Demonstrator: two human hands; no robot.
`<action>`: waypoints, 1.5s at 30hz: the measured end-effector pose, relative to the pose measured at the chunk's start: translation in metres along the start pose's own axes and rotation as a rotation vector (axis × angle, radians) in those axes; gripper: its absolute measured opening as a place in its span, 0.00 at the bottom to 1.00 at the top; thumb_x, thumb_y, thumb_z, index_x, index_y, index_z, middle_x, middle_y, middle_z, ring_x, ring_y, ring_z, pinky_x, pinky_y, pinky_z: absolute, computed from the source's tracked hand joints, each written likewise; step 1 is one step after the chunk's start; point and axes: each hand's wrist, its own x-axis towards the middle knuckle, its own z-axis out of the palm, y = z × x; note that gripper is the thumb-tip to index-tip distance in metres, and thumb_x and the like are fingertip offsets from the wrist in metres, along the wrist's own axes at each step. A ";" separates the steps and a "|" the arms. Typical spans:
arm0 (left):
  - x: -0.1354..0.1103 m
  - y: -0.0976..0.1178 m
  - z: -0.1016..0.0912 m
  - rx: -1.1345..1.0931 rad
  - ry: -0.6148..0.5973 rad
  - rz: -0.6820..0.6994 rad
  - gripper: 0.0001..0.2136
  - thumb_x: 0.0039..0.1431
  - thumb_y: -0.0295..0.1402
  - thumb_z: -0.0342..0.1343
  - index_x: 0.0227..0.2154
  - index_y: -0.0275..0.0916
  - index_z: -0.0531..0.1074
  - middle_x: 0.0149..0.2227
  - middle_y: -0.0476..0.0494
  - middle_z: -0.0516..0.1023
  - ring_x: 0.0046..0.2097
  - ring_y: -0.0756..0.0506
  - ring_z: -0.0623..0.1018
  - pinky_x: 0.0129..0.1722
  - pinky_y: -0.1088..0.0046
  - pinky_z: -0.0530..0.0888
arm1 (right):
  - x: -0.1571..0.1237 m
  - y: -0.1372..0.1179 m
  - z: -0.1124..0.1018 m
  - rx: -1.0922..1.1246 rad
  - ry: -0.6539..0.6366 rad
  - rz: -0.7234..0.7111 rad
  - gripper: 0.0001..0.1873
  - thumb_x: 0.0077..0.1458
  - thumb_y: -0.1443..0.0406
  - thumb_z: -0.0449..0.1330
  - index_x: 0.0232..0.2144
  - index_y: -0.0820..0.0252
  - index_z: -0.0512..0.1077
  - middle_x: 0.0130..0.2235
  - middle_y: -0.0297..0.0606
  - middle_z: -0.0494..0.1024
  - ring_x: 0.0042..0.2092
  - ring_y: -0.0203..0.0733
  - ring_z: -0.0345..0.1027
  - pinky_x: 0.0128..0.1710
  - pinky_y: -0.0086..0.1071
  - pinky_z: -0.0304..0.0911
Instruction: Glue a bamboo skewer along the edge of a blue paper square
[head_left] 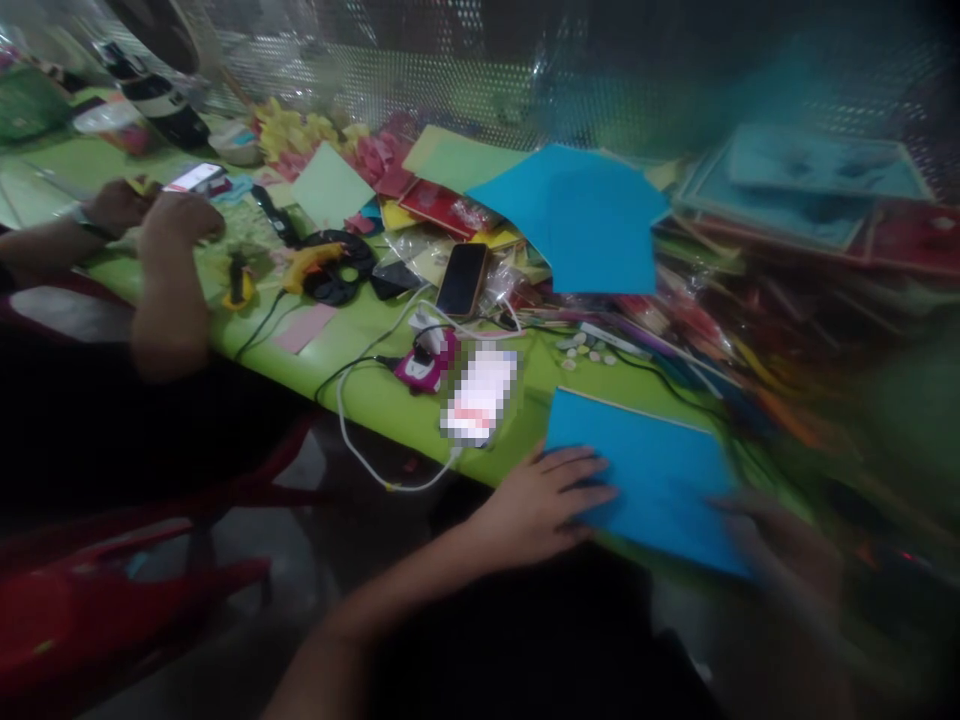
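Note:
A blue sheet of paper or card [645, 480] lies at the green table's front edge, with a pale strip along its far side. My left hand [551, 500] rests flat on the sheet's left part, fingers spread. At the right edge of the sheet is my right hand [787, 545], smeared by motion; whether it grips the sheet is unclear. Just left of the sheet lies a lit phone [481, 400] with a white charging cable [356, 455] plugged in. Small pale discs [581, 350] are scattered beyond the sheet.
More blue sheets [600, 230] top a pile of coloured paper. A dark phone [461, 280], a purple tissue pack [426, 362] and a yellow glue gun [311, 265] lie on the table [375, 400]. Another person's hands [176, 215] work at left. A red chair [75, 600] stands below.

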 end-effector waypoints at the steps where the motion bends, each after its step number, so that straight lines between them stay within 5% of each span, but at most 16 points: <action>1: 0.001 -0.003 0.002 -0.007 -0.010 -0.004 0.24 0.74 0.42 0.61 0.68 0.47 0.70 0.74 0.52 0.64 0.77 0.46 0.58 0.78 0.59 0.47 | 0.002 -0.002 0.001 -0.022 -0.012 -0.035 0.10 0.59 0.55 0.71 0.36 0.53 0.85 0.37 0.38 0.83 0.40 0.44 0.79 0.41 0.31 0.74; 6: -0.001 -0.010 0.006 -0.041 -0.083 -0.039 0.25 0.71 0.39 0.64 0.68 0.49 0.70 0.75 0.53 0.62 0.77 0.44 0.59 0.76 0.57 0.54 | 0.008 -0.009 0.007 -0.134 -0.072 -0.232 0.05 0.62 0.61 0.69 0.35 0.55 0.83 0.33 0.35 0.82 0.33 0.37 0.77 0.34 0.26 0.71; 12: -0.001 -0.010 -0.005 -0.014 -0.085 -0.033 0.22 0.77 0.45 0.57 0.68 0.50 0.69 0.73 0.54 0.67 0.76 0.42 0.61 0.78 0.49 0.42 | 0.005 -0.003 0.007 -0.194 -0.092 -0.187 0.04 0.65 0.62 0.68 0.39 0.57 0.82 0.35 0.34 0.82 0.35 0.35 0.77 0.34 0.26 0.69; 19: 0.020 -0.023 -0.015 0.143 0.099 -0.103 0.18 0.80 0.40 0.50 0.66 0.42 0.71 0.68 0.50 0.73 0.69 0.40 0.72 0.69 0.48 0.66 | 0.030 -0.017 0.007 -0.433 -0.056 -0.423 0.07 0.69 0.68 0.64 0.47 0.54 0.79 0.44 0.31 0.82 0.45 0.34 0.74 0.47 0.30 0.67; 28: 0.019 -0.020 0.004 0.267 0.034 -0.202 0.23 0.79 0.45 0.51 0.68 0.40 0.70 0.74 0.45 0.65 0.74 0.36 0.64 0.71 0.39 0.62 | 0.076 -0.044 0.054 -0.582 -0.271 -0.655 0.16 0.74 0.64 0.57 0.57 0.63 0.77 0.49 0.40 0.79 0.50 0.44 0.69 0.53 0.38 0.62; 35: 0.016 -0.014 0.014 0.262 0.080 -0.196 0.22 0.77 0.43 0.55 0.68 0.41 0.70 0.73 0.44 0.67 0.73 0.37 0.66 0.70 0.38 0.62 | 0.082 -0.045 0.096 -0.617 -0.352 -0.626 0.20 0.74 0.63 0.55 0.61 0.63 0.77 0.49 0.44 0.76 0.50 0.49 0.67 0.52 0.43 0.63; 45: 0.018 -0.014 0.014 0.266 0.119 -0.199 0.22 0.78 0.45 0.54 0.67 0.42 0.71 0.71 0.46 0.70 0.72 0.39 0.67 0.71 0.41 0.61 | 0.089 -0.053 0.108 -0.699 -0.411 -0.595 0.22 0.74 0.63 0.53 0.64 0.60 0.76 0.51 0.46 0.76 0.52 0.52 0.66 0.52 0.46 0.63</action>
